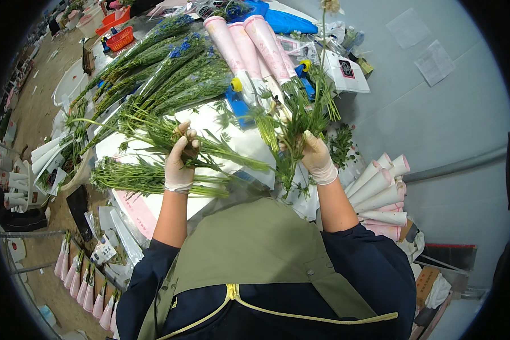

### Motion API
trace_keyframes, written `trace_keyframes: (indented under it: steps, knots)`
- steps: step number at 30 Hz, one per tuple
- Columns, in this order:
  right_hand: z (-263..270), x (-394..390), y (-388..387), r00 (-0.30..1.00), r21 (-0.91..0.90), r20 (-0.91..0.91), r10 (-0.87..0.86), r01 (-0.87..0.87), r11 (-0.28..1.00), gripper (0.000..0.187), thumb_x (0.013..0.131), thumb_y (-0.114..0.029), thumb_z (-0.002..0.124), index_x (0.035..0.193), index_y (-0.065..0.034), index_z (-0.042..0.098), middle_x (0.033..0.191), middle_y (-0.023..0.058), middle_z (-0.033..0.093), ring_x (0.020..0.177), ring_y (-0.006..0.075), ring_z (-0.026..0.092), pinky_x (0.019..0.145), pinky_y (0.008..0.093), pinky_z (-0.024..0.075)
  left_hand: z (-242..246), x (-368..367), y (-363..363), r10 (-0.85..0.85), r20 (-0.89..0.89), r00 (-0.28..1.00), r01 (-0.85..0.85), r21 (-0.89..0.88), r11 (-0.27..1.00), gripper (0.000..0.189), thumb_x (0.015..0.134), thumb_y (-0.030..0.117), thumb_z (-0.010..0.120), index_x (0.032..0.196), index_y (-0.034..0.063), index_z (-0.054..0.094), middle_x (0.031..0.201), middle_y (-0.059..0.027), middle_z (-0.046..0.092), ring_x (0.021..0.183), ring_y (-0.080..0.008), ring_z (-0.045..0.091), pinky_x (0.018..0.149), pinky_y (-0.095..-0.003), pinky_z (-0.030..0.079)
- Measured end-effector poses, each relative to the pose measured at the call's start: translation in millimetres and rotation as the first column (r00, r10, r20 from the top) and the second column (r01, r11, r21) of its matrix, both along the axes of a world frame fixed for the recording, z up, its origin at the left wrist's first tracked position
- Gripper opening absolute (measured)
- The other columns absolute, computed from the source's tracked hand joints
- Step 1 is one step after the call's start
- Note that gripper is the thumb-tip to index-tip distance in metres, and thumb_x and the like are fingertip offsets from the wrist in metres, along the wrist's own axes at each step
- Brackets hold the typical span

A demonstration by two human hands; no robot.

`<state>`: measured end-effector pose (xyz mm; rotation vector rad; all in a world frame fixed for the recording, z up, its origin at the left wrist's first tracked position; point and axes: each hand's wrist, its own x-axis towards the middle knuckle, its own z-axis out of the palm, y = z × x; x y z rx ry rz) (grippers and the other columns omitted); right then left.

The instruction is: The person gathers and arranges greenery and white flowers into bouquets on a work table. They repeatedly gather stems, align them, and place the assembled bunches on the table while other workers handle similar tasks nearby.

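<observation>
My left hand [180,163], in a pale thin glove, is closed around a bunch of green leafy flower stems [233,155] that lies crosswise. Directly below it, a second bunch of cut stems [131,176] rests on the white tabletop [204,121]. At the right, my gloved right hand [318,159] grips leafy green stems [295,142], its thumb pointing up. A pale flower head [330,6] on a long thin stem stands above that hand; whether it belongs to the gripped stems I cannot tell.
Long bundles of blue-flowered stems [174,68] cover the table's far left. Pink paper-wrapped bouquets [265,46] lie at the back, near a blue tool with a yellow knob [236,84]. Rolled paper cones [378,182] stack at right beside the grey wall [442,110]. More wrapped bunches [85,284] stand lower left.
</observation>
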<state>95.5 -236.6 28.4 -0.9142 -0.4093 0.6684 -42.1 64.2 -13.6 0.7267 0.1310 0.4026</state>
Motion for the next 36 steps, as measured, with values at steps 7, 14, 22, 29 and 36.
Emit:
trace_keyframes:
  steps: [7, 14, 22, 29, 36]
  knots:
    - [-27.5, 33.5, -55.3, 0.99, -0.27, 0.12, -0.073, 0.103, 0.957, 0.05, 0.088, -0.024, 0.067, 0.127, 0.0038, 0.054, 0.098, 0.0115, 0.065, 0.085, 0.0187, 0.061, 0.075, 0.0319, 0.0494, 0.2, -2.6, -20.0, 0.103, -0.021, 0.994, -0.103, 0.006, 0.995, 0.042, 0.095, 0.018, 0.056, 0.135, 0.0061, 0.051, 0.101, 0.0002, 0.057, 0.073, -0.0088, 0.047, 0.071, -0.0253, 0.04]
    - [-47.6, 32.3, -83.8, 0.975, -0.352, 0.214, -0.053, 0.128, 0.927, 0.048, 0.09, -0.024, 0.063, 0.126, 0.0055, 0.054, 0.096, 0.008, 0.066, 0.082, 0.0135, 0.059, 0.072, 0.0273, 0.0477, 8.5, 5.8, -57.2, 0.167, -0.123, 0.978, -0.149, 0.14, 0.979, 0.036, 0.095, 0.017, 0.057, 0.128, 0.0033, 0.056, 0.092, -0.0016, 0.06, 0.063, -0.0066, 0.043, 0.058, -0.0219, 0.034]
    - [-51.1, 15.2, -49.9, 0.913, -0.216, 0.368, -0.174, 0.266, 0.939, 0.045, 0.089, -0.001, 0.056, 0.133, -0.0007, 0.045, 0.11, 0.0073, 0.061, 0.093, 0.0147, 0.06, 0.079, 0.0285, 0.0494, 4.3, 22.2, -102.2, 0.177, -0.198, 0.964, -0.108, 0.317, 0.942, 0.035, 0.093, 0.017, 0.062, 0.124, 0.0011, 0.057, 0.092, -0.0033, 0.064, 0.066, -0.0058, 0.05, 0.057, -0.0194, 0.037]
    - [-0.7, 38.1, -33.7, 0.953, -0.016, 0.241, -0.184, 0.193, 0.981, 0.028, 0.096, -0.011, 0.048, 0.119, 0.0052, 0.052, 0.104, 0.0166, 0.067, 0.088, 0.0206, 0.065, 0.075, 0.0318, 0.0512, -4.0, 33.6, -118.0, 0.227, -0.224, 0.948, -0.168, 0.254, 0.952, 0.029, 0.095, 0.016, 0.058, 0.12, 0.0019, 0.061, 0.089, -0.0045, 0.065, 0.068, -0.0078, 0.054, 0.06, -0.0217, 0.042]
    - [38.1, 62.6, -4.7, 0.972, 0.031, 0.219, -0.09, 0.085, 0.996, 0.028, 0.098, -0.013, 0.047, 0.118, 0.0048, 0.053, 0.105, 0.0174, 0.067, 0.089, 0.0223, 0.067, 0.078, 0.0335, 0.0526, 21.5, 54.5, -124.6, 0.09, -0.205, 0.975, -0.04, 0.233, 0.972, 0.033, 0.097, 0.022, 0.057, 0.122, 0.0008, 0.059, 0.096, -0.0046, 0.065, 0.077, -0.01, 0.058, 0.065, -0.0226, 0.044]
